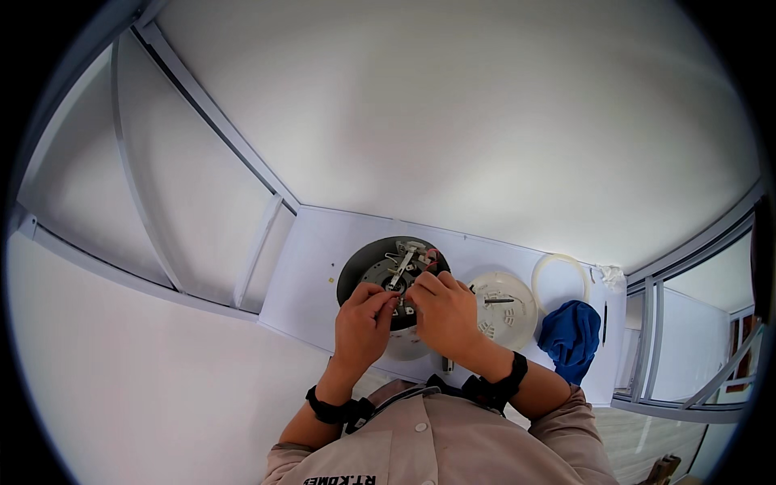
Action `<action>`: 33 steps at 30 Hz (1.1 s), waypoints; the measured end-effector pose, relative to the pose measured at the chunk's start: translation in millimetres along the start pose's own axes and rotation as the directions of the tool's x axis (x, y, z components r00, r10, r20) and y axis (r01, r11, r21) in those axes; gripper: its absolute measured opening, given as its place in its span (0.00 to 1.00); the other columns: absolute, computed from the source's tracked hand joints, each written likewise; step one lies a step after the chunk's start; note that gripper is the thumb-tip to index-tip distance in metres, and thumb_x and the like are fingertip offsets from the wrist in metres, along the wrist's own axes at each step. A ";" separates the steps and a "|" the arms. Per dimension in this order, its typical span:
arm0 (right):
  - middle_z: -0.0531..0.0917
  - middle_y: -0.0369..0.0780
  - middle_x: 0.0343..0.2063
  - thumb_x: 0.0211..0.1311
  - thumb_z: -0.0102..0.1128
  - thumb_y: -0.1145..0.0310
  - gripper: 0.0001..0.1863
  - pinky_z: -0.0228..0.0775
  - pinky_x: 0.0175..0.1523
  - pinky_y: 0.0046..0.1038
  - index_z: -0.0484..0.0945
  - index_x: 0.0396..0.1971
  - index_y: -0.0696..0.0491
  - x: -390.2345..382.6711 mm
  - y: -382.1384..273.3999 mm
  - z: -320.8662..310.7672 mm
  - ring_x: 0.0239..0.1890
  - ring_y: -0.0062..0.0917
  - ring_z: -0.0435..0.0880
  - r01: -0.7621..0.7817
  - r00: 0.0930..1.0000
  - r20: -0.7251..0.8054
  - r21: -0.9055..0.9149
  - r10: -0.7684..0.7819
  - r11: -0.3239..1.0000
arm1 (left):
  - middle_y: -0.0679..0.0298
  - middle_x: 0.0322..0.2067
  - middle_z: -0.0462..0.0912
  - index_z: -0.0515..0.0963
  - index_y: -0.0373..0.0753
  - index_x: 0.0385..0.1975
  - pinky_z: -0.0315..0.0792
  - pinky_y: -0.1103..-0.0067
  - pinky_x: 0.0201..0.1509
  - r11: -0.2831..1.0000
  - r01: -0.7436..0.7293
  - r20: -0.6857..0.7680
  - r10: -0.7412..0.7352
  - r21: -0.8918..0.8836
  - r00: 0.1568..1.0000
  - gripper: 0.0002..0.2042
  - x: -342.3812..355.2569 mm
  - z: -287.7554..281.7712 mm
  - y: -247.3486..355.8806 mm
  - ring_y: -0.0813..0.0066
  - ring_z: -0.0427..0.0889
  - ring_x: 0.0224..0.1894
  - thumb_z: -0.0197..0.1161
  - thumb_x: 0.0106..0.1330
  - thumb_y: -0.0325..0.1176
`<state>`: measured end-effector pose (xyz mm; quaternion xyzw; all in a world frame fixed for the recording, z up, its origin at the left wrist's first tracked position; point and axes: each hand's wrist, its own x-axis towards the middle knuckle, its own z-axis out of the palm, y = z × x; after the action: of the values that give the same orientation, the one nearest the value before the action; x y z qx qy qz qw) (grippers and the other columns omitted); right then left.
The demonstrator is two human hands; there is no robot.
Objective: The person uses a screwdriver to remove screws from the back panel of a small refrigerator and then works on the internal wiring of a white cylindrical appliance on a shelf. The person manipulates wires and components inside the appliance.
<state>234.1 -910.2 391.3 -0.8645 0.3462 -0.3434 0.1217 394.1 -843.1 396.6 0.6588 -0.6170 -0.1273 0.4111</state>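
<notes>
A round, dark-grey appliance housing point(346, 279) stands on the white table with its open side up. Inside it are metal brackets, a pale strip point(402, 267) and thin red wires point(434, 259). Over the near part of the housing, my left hand point(364, 323) has its thumb and fingers pinched together. My right hand point(446, 314) is close beside it, fingers curled inward at the same spot. Fingertips of both hands nearly meet above the inner parts; whatever they hold is too small and covered to make out.
Right of the housing lies a round white plastic cover point(521, 319) with a dark slim tool point(498, 301) on it. Beyond are a cream ring point(584, 279), a bunched blue cloth point(570, 331) and a thin dark stick point(605, 323). Metal-framed panels point(259, 250) border the table point(295, 275).
</notes>
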 end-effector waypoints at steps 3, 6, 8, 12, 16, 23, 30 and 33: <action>0.75 0.31 0.33 0.40 0.64 0.77 0.11 0.71 0.38 0.33 0.77 0.27 0.48 -0.8 1.7 2.8 0.36 0.30 0.76 0.016 1.000 -0.024 0.001 -0.016 1.000 | 0.61 0.35 0.81 0.85 0.37 0.37 0.75 0.70 0.35 0.997 -0.055 0.002 0.055 0.061 0.998 0.05 1.5 -0.8 1.4 0.57 0.82 0.33 0.64 0.65 0.25; 0.76 0.31 0.34 0.42 0.64 0.77 0.11 0.72 0.38 0.33 0.78 0.28 0.48 -1.0 1.5 2.7 0.36 0.30 0.76 0.011 1.000 -0.019 -0.008 -0.011 1.000 | 0.61 0.36 0.80 0.84 0.36 0.37 0.75 0.68 0.36 0.988 -0.101 0.019 0.100 0.113 0.995 0.05 2.7 -0.9 1.2 0.56 0.82 0.34 0.64 0.64 0.24; 0.78 0.32 0.35 0.45 0.65 0.78 0.10 0.74 0.39 0.33 0.79 0.28 0.48 -1.1 0.8 2.1 0.36 0.31 0.78 0.003 1.000 -0.009 -0.020 -0.003 1.000 | 0.61 0.36 0.80 0.84 0.36 0.37 0.76 0.68 0.36 0.986 -0.118 0.027 0.116 0.121 0.993 0.05 3.3 -1.2 0.7 0.56 0.82 0.34 0.64 0.65 0.24; 0.77 0.32 0.35 0.44 0.65 0.78 0.10 0.73 0.38 0.32 0.79 0.28 0.48 -2.0 0.3 1.6 0.35 0.30 0.77 0.008 1.000 -0.013 -0.020 -0.008 1.000 | 0.60 0.36 0.80 0.83 0.36 0.38 0.76 0.69 0.35 0.992 -0.097 0.023 0.095 0.079 0.995 0.05 3.0 -1.1 2.6 0.56 0.82 0.33 0.63 0.65 0.24; 0.77 0.32 0.34 0.43 0.65 0.79 0.11 0.73 0.38 0.32 0.79 0.28 0.49 -2.5 0.4 3.0 0.35 0.30 0.77 0.015 0.999 -0.032 -0.016 -0.015 1.000 | 0.60 0.37 0.80 0.83 0.36 0.38 0.76 0.70 0.33 0.996 -0.069 0.007 0.069 0.052 0.998 0.04 0.9 1.0 -0.1 0.56 0.82 0.32 0.63 0.66 0.25; 0.78 0.32 0.34 0.42 0.65 0.79 0.11 0.73 0.38 0.31 0.80 0.28 0.49 -2.5 -1.0 1.0 0.35 0.30 0.77 0.021 0.998 -0.054 -0.006 -0.021 1.000 | 0.60 0.37 0.80 0.84 0.36 0.38 0.76 0.70 0.33 0.997 -0.058 0.007 0.058 0.055 0.998 0.04 0.1 1.7 -1.8 0.57 0.82 0.32 0.63 0.67 0.26; 0.75 0.30 0.34 0.39 0.63 0.77 0.12 0.70 0.38 0.31 0.78 0.28 0.47 -4.0 2.6 6.5 0.35 0.29 0.75 0.044 0.994 -0.099 -0.002 -0.044 0.999 | 0.60 0.37 0.79 0.84 0.36 0.39 0.74 0.72 0.32 0.996 -0.069 0.037 0.067 0.049 0.997 0.05 2.3 -0.7 0.8 0.61 0.81 0.30 0.62 0.68 0.25; 0.75 0.30 0.33 0.40 0.63 0.76 0.12 0.70 0.38 0.31 0.78 0.28 0.47 -3.1 1.1 5.4 0.35 0.29 0.75 0.050 0.992 -0.112 0.005 -0.049 0.999 | 0.59 0.37 0.79 0.83 0.35 0.40 0.73 0.73 0.32 0.997 -0.068 0.055 0.066 0.044 0.996 0.06 3.2 -1.6 0.1 0.62 0.80 0.29 0.61 0.68 0.24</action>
<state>235.6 -909.0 385.3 -0.8517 0.3296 -0.3956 0.0970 395.8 -845.4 398.7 0.6433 -0.6525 -0.1169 0.3831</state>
